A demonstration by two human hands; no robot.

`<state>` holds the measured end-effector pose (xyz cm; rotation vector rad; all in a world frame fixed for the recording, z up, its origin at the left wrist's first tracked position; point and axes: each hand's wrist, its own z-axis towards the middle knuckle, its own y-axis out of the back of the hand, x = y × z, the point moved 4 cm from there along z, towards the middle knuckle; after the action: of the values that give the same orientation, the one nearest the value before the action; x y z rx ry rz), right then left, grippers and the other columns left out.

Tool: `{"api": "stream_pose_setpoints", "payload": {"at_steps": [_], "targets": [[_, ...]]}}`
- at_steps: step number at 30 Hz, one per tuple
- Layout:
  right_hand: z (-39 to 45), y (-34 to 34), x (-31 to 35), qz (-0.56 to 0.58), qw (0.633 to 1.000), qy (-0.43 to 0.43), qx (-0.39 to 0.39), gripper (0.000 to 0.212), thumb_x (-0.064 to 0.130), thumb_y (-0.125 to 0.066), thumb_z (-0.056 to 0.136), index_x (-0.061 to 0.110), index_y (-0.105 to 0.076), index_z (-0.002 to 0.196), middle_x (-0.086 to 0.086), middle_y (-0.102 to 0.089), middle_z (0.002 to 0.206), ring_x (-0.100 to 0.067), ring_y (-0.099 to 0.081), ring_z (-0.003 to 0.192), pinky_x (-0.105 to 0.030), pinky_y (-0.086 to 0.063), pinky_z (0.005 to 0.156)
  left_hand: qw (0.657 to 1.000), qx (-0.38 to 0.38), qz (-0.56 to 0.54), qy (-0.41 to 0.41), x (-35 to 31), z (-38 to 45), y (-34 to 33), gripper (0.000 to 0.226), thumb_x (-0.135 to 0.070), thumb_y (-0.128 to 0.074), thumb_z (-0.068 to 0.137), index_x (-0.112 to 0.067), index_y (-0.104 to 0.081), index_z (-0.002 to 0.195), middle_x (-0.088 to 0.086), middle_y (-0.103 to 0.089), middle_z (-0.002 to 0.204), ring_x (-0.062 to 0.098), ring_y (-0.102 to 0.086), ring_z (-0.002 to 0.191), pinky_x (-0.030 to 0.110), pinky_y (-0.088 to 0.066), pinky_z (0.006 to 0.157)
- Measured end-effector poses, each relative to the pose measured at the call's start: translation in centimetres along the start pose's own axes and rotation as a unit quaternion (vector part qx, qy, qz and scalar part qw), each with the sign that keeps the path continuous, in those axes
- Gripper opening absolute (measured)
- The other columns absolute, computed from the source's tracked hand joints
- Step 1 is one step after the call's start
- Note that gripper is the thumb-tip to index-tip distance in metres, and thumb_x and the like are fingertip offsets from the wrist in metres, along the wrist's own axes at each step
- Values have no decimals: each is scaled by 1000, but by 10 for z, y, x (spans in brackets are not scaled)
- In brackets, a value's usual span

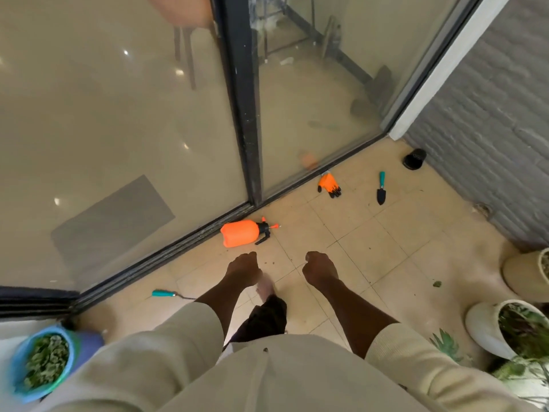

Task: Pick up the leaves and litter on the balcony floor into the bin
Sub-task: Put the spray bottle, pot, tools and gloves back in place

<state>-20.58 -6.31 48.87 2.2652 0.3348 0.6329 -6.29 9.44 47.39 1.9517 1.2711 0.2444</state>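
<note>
Both hands above leaf crumbs.

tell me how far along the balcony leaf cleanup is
Looks done: the blue bin at lower left already holds a heap of leaves. In hand: nothing visible; left hand and right hand are curled over the tiles. Left: a green leaf near the white plant pot and small dark crumbs by the orange spray bottle.
</note>
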Motion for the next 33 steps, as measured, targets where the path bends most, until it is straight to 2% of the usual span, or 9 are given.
{"api": "stream_pose_setpoints", "payload": {"at_steps": [8,12,14,20,22,24,27,31,33], "targets": [[122,12,2,11,999,-31,36,41,10,-48,90,13,-59,130,-10,-60,132,-28,-59,118,-32,-48,96,996,44,-72,40,-19,125,22,43,-15,-54,90,-8,-48,132,12,-53,135,29,-51,123,35,-47,94],[204,-15,-3,46,995,-51,67,45,10,-46,89,15,-60,131,-8,-59,136,-26,-57,122,-31,-47,98,988,58,-126,71,-13,212,3,47,-18,-55,90,-10,-47,135,10,-50,140,28,-49,126,27,-40,90],[211,-15,-1,49,995,-44,72,45,10,-46,89,14,-61,131,-7,-60,135,-25,-57,122,-29,-46,95,986,54,-140,74,-9,224,1,49,-20,-54,90,-10,-47,137,10,-49,143,28,-48,128,26,-38,92],[354,-90,-43,39,994,-27,101,44,9,-47,90,13,-60,132,-6,-60,136,-22,-56,123,-20,-41,88,973,71,-181,122,17,369,-100,46,-24,-56,92,-10,-50,135,9,-51,142,26,-47,129,29,-38,99],[404,-116,-56,26,995,-10,100,44,11,-48,91,13,-59,133,-7,-59,137,-22,-54,126,-20,-39,92,971,70,-186,133,24,418,-137,51,-25,-56,91,-10,-47,139,10,-50,144,28,-47,130,31,-40,99],[448,-144,-68,-14,994,19,104,45,12,-49,90,12,-58,134,-10,-58,137,-24,-52,128,-24,-40,100,970,74,-185,140,28,460,-171,59,-24,-57,90,-10,-40,145,12,-47,146,30,-49,129,34,-44,98],[500,-178,-81,-56,992,51,106,43,10,-50,89,12,-59,130,-12,-60,132,-28,-54,124,-32,-44,101,969,50,-192,150,34,514,-206,67,-25,-60,90,-9,-33,150,13,-45,147,32,-53,125,36,-48,93],[546,-216,-96,-93,988,67,106,41,7,-49,89,13,-60,128,-12,-60,131,-30,-55,122,-36,-45,101,967,23,-194,164,49,571,-246,69,-27,-66,86,-2,-36,143,17,-43,145,34,-42,132,42,-41,103],[559,-231,-102,-115,984,81,110,40,7,-49,89,12,-60,128,-13,-60,130,-31,-55,122,-37,-45,100,964,35,-191,183,59,590,-263,71,-29,-67,84,-3,-37,143,16,-44,145,34,-41,133,44,-38,107]]}}
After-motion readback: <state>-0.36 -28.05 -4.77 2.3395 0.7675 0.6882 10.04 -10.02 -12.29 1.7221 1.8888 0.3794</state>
